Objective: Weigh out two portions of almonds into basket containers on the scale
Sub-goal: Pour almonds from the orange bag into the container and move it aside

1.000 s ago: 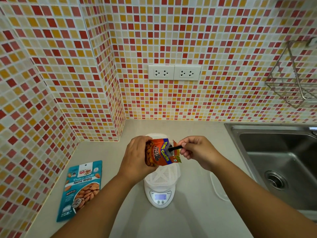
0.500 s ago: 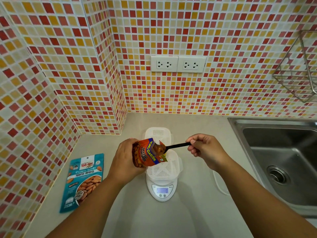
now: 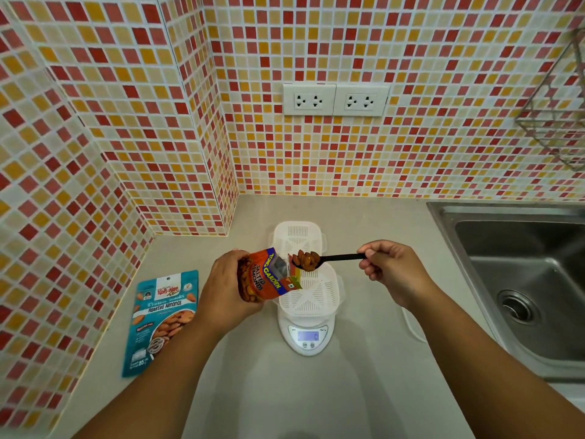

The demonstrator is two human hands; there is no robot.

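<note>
My left hand (image 3: 223, 289) grips an opened orange bag of salted almonds (image 3: 261, 275), tilted with its mouth to the right. My right hand (image 3: 391, 267) pinches the handle of a black spoon (image 3: 340, 257). The spoon's bowl carries a heap of almonds (image 3: 305, 259) just outside the bag's mouth, above a white basket container (image 3: 316, 294). That basket sits on a white digital scale (image 3: 308, 339) with a lit display. A second white basket (image 3: 297, 237) lies on the counter right behind it.
A teal bag of roasted almonds (image 3: 163, 321) lies flat on the counter at the left, near the tiled wall. A steel sink (image 3: 522, 280) fills the right side. A wire rack (image 3: 557, 122) hangs on the wall at upper right. Two sockets (image 3: 335, 99) sit above the counter.
The spoon has come out of the bag loaded with almonds and moved right, over the basket on the scale. My right hand has drawn away from the bag.
</note>
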